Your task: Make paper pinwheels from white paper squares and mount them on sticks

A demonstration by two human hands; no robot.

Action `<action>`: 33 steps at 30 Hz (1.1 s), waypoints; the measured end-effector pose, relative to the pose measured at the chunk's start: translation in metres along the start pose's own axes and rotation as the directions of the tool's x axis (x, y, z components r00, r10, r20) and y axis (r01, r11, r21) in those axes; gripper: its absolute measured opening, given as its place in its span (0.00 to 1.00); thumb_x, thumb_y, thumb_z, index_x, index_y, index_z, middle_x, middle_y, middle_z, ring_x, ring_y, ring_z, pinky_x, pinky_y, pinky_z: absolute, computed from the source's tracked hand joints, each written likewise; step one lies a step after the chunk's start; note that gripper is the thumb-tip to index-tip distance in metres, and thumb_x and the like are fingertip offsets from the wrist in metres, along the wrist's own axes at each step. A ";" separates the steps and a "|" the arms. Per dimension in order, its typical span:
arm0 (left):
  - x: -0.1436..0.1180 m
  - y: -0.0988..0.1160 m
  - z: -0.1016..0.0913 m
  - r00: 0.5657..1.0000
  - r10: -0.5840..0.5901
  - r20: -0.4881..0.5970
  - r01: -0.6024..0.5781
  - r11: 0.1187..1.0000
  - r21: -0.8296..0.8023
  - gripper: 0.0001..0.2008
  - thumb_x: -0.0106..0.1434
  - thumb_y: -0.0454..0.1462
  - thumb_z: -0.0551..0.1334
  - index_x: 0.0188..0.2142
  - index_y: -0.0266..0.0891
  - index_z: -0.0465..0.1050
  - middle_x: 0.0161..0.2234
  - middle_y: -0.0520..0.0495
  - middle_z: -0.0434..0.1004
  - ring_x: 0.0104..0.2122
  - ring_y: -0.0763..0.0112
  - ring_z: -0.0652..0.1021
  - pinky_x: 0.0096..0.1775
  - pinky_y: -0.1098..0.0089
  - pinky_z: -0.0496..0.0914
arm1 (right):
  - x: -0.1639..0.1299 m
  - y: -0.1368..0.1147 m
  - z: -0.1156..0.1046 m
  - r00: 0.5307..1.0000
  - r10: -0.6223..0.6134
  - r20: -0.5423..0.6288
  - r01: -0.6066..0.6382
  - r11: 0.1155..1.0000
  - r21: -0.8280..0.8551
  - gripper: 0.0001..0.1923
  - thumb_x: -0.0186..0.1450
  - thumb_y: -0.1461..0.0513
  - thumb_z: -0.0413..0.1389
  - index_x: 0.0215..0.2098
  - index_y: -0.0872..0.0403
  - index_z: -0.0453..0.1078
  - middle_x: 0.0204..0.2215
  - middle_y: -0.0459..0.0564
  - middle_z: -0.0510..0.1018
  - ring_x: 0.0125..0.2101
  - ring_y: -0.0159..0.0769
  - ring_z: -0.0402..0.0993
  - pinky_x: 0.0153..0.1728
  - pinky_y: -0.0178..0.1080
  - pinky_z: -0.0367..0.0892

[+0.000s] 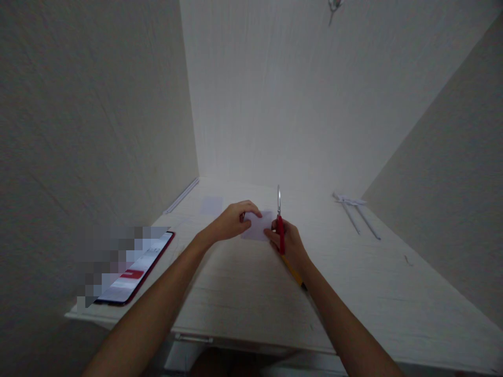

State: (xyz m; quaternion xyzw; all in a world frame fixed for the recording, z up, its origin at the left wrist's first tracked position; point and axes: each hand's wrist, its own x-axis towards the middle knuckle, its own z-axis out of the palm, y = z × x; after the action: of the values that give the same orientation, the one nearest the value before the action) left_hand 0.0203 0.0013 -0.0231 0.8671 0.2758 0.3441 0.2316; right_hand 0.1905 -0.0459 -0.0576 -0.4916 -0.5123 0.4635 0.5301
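Note:
Fingers and thumb of my left hand [231, 222] grip the left side of a small pale piece of paper [259, 228], raised in front of me over the table. My right hand [293, 241] is closed around red-handled scissors [280, 230], whose metal blades point away from me and look closed. The right thumb and fingertips also reach the paper's right edge. Beneath the right wrist, a yellow object with a dark end [293, 271], long and thin, shows partly; I cannot tell its kind.
A phone with a lit screen [145, 264] lies at the left, partly covered by pixelation. Another pale paper square [211, 204] rests behind my left hand. Thin white rods [183, 195] lie along the left wall. A white rolled-paper construction [356, 209] sits at the right on the white table [243, 293].

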 end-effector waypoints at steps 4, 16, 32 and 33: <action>0.000 -0.002 0.001 0.991 -0.024 -0.130 0.024 1.000 -0.007 0.15 0.52 0.28 0.55 0.40 0.40 0.67 0.40 0.47 0.66 0.31 0.76 0.68 0.31 0.74 0.64 | -0.003 -0.003 0.003 0.998 -0.021 -0.061 0.029 0.990 0.136 0.18 0.47 0.58 0.61 0.26 0.53 0.55 0.13 0.34 0.59 0.10 0.21 0.53 0.11 0.28 0.48; -0.002 -0.001 0.020 0.971 -0.210 -0.118 0.143 0.896 -0.420 0.11 0.57 0.37 0.58 0.39 0.38 0.61 0.25 0.54 0.67 0.21 0.78 0.71 0.23 0.78 0.64 | -0.004 -0.004 0.005 0.983 -0.110 -0.148 0.136 0.973 0.184 0.17 0.49 0.57 0.61 0.26 0.53 0.56 0.13 0.34 0.59 0.11 0.21 0.54 0.11 0.28 0.48; 0.000 -0.014 -0.016 0.885 -0.140 -0.444 0.014 0.961 -0.275 0.12 0.50 0.30 0.58 0.37 0.38 0.65 0.41 0.48 0.64 0.38 0.74 0.72 0.40 0.69 0.69 | 0.002 0.005 -0.012 0.995 -0.034 0.094 0.062 0.950 -0.306 0.15 0.48 0.59 0.59 0.29 0.54 0.59 0.22 0.41 0.64 0.21 0.27 0.58 0.22 0.33 0.57; 0.000 -0.012 -0.017 0.886 -0.138 -0.443 0.011 0.961 -0.277 0.12 0.50 0.30 0.58 0.37 0.38 0.65 0.41 0.48 0.64 0.38 0.74 0.72 0.41 0.68 0.69 | 0.001 0.005 -0.011 0.995 -0.024 0.098 0.054 0.949 -0.310 0.16 0.48 0.59 0.60 0.30 0.54 0.59 0.22 0.41 0.64 0.22 0.27 0.58 0.22 0.33 0.57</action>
State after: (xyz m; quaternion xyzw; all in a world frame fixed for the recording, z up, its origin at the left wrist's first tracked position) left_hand 0.0039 0.0140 -0.0194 0.7108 0.3072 0.5636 0.2877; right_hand 0.2012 -0.0445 -0.0628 -0.5367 -0.6130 0.3885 0.4304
